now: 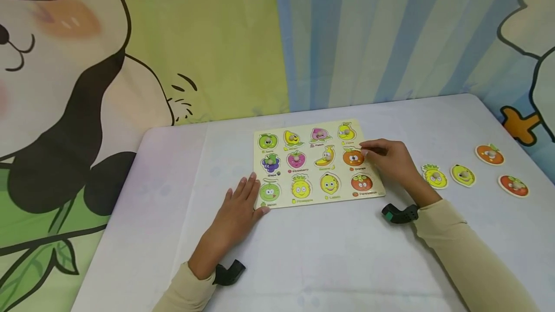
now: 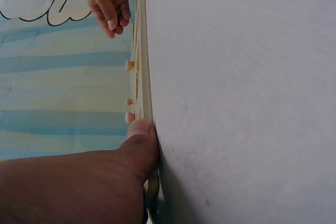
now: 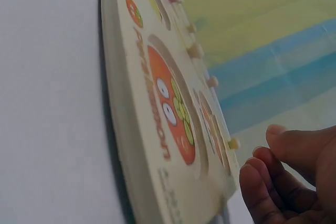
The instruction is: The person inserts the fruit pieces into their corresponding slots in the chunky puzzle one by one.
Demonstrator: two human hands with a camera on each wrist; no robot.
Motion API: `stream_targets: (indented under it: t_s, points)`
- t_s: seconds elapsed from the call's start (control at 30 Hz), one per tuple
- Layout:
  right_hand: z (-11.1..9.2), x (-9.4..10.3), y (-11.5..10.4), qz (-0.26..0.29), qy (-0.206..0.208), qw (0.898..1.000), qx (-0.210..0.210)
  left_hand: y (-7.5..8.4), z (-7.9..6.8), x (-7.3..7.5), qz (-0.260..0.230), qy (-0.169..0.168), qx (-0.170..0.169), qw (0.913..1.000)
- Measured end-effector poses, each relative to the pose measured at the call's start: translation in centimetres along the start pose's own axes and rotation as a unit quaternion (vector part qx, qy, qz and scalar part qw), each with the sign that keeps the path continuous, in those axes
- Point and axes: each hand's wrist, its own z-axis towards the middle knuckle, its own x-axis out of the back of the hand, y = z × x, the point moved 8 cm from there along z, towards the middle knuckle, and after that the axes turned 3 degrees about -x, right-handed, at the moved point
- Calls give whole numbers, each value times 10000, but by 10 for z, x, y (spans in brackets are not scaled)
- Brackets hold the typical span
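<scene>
A cream wooden fruit puzzle board point(image 1: 314, 173) lies on the table. Flat along its lower left edge rests my left hand point(image 1: 236, 213), fingers straight; in the left wrist view its thumb point(image 2: 140, 128) touches the board's side. My right hand point(image 1: 392, 160) is at the right edge beside the orange slot point(image 1: 353, 158), with loosely bent fingers and nothing seen in them. Knobbed pieces such as the apple point(image 1: 268, 141), grape point(image 1: 270, 162), strawberry point(image 1: 297, 160) and banana point(image 1: 326, 157) sit in the board. The persimmon slot point(image 3: 170, 106) shows its printed picture and no knob.
Loose on the table to the right lie a pineapple piece point(image 1: 434, 177), a lemon piece point(image 1: 463, 175), an orange piece point(image 1: 490, 154) and a persimmon piece point(image 1: 513, 186). A printed cloth backdrop point(image 1: 208, 37) hangs behind the white table point(image 1: 312, 254).
</scene>
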Motion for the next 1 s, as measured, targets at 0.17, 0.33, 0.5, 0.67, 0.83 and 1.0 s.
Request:
stream_targets:
  t_s: [0.17,0.33,0.5,0.67,0.83,1.0]
  points:
    - [-6,21,10,-114,248,9996,24,0,2,-1,46,-4,5,10000]
    - [-12,38,22,-130,375,9992,-67,0,2,-1,67,-1,-6,10000]
    - [-15,47,34,-72,451,9988,-168,-1,-1,0,25,-2,7,10000]
    - [-20,56,40,-83,581,9981,-206,-1,-2,1,44,33,-11,10000]
    - [-22,67,46,-68,692,9970,-348,-1,-1,0,32,-45,-19,10000]
    - [-24,79,55,-232,830,9944,-606,0,0,-1,18,-85,-21,10000]
